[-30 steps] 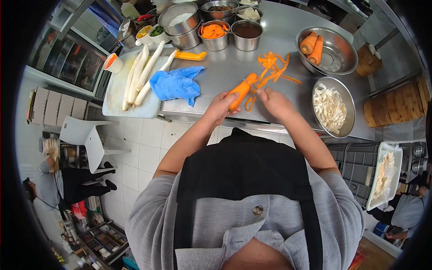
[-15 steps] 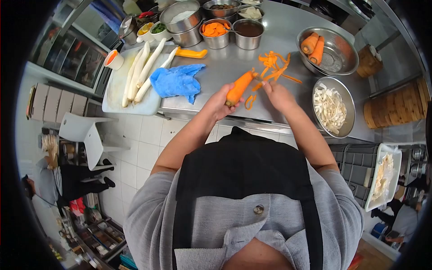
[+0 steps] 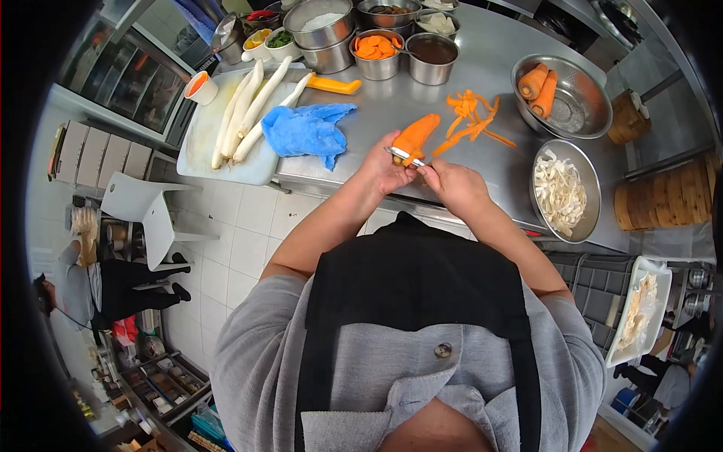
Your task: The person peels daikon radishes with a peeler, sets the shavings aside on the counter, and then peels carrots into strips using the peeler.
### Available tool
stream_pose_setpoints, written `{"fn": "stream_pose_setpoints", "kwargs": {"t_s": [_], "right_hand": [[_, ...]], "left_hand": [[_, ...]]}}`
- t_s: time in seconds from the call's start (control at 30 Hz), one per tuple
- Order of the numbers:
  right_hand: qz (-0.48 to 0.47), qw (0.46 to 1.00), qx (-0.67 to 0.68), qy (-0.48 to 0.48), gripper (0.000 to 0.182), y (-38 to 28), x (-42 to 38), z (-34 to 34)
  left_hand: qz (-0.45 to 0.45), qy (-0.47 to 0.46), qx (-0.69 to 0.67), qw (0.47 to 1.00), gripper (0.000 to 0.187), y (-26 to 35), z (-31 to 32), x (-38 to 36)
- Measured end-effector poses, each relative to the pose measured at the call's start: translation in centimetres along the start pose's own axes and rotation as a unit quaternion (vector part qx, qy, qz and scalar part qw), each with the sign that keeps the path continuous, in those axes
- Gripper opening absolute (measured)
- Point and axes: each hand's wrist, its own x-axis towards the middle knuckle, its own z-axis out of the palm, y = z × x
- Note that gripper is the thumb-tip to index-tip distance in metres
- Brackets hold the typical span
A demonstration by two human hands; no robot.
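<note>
A carrot [image 3: 418, 135] is gripped by my left hand [image 3: 385, 167], its fingers closed round the lower end. My right hand [image 3: 456, 184] is closed on the handle of a peeler [image 3: 405, 156], whose metal blade lies across the carrot near its lower end. A strip of peel shows at the blade. Orange carrot peels [image 3: 472, 118] lie in a loose pile on the steel counter [image 3: 384, 102], just beyond my right hand. My right palm covers most of the peeler's handle.
Two more carrots [image 3: 539, 89] sit in a metal bowl [image 3: 590, 120]; below it is a bowl of pale peelings [image 3: 559, 192]. Left are a blue cloth [image 3: 306, 134], a cutting board [image 3: 197, 154] with long white vegetables, and a yellow-handled tool [image 3: 334, 84]. Steel pots [image 3: 433, 73] line the back.
My right hand has brought the peeler from the carrot's far end toward its near end, close to my left hand. The view has shifted slightly.
</note>
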Motion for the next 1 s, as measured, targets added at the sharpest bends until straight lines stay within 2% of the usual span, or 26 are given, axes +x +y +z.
{"fn": "stream_pose_setpoints", "kwargs": {"t_s": [0.1,0.23,0.37,0.47,0.53,0.63,0.73,0.77,0.83,1.0], "right_hand": [[0.044,0.996,0.028,-0.074,0.046,0.0,1.3,-0.9],[0.125,0.991,0.028,-0.037,0.051,3.8,4.6,0.8],[0.208,0.978,-0.02,-0.02,0.053,9.3,6.2,-0.8],[0.166,0.986,0.005,0.013,0.054,6.8,4.8,-1.3],[0.127,0.991,0.045,0.007,0.054,3.6,2.9,-0.8],[0.085,0.993,0.046,-0.07,0.048,-0.7,0.5,-1.3],[-0.002,0.999,0.017,-0.045,0.042,-2.7,-1.2,-1.1],[-0.003,0.999,-0.008,-0.049,0.038,-2.8,-1.3,-1.2],[0.021,0.997,-0.035,-0.067,0.042,-1.8,-0.4,-1.0],[0.133,0.989,-0.014,-0.063,0.051,4.6,4.9,-0.2]], "left_hand": [[-0.009,-0.045,0.012,0.999,0.042,0.5,-1.7,0.6],[0.026,-0.042,0.073,0.996,0.041,0.0,-2.5,-0.1],[0.005,-0.032,0.067,0.997,0.042,-0.6,-2.4,-1.8],[0.006,-0.034,0.051,0.998,0.042,-0.7,-2.8,-1.7],[0.008,-0.029,0.049,0.998,0.042,-0.6,-3.0,-1.5],[0.008,-0.021,0.053,0.998,0.042,-0.3,-2.4,-1.8],[0.038,-0.032,0.037,0.998,0.044,-0.7,-2.5,-1.5],[0.024,-0.044,0.04,0.998,0.044,-0.7,-2.7,-1.3],[-0.004,-0.069,0.045,0.997,0.043,-0.4,-3.5,-1.2],[0.036,-0.022,0.108,0.993,0.042,-0.9,-3.1,-1.5]]}}
